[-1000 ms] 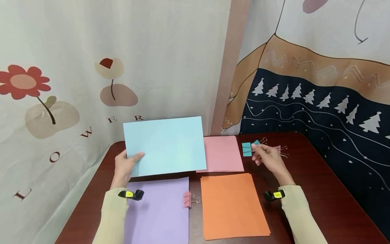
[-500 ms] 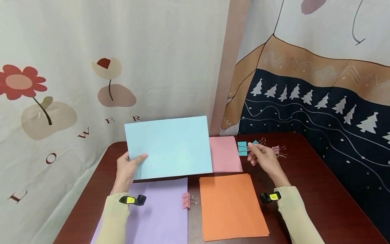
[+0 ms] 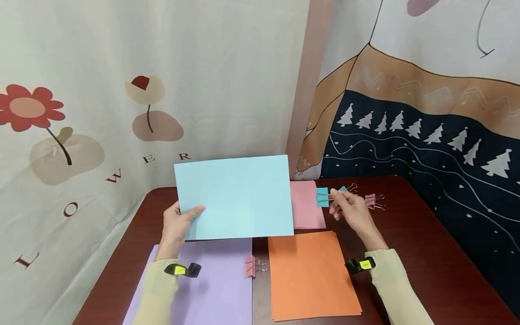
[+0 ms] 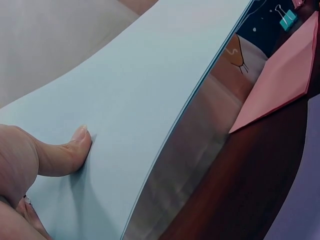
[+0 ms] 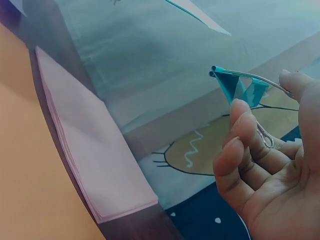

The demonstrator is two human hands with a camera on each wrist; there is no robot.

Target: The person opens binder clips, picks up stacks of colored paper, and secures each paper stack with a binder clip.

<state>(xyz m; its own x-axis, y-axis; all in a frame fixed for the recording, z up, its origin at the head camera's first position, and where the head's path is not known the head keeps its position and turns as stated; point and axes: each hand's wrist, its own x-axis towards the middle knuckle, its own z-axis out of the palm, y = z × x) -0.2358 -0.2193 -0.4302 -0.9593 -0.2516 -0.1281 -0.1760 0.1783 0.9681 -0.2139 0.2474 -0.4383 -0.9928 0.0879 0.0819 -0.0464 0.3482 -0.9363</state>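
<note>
In the head view the left hand (image 3: 174,228) grips the left edge of light blue paper (image 3: 239,198), its thumb lying on the front face; the paper is raised and tilted. Layered edges of the blue paper (image 4: 125,100) show in the left wrist view. The right hand (image 3: 353,216) pinches a teal binder clip (image 3: 322,197) by its wire handles, to the right of the blue paper and apart from it. In the right wrist view the clip (image 5: 227,86) is held between thumb and fingers of the right hand (image 5: 270,185).
Pink paper (image 3: 306,205) lies partly behind the blue. Purple paper (image 3: 215,284) bearing a pink clip (image 3: 249,266) and an orange stack (image 3: 313,275) lie in front. Another teal clip (image 3: 343,188) and pink clips (image 3: 370,201) lie by the right hand. Curtains (image 3: 227,90) border the table.
The left hand has moved right with the blue paper, which covers more of the pink paper. The teal clip in the right hand has shifted slightly left.
</note>
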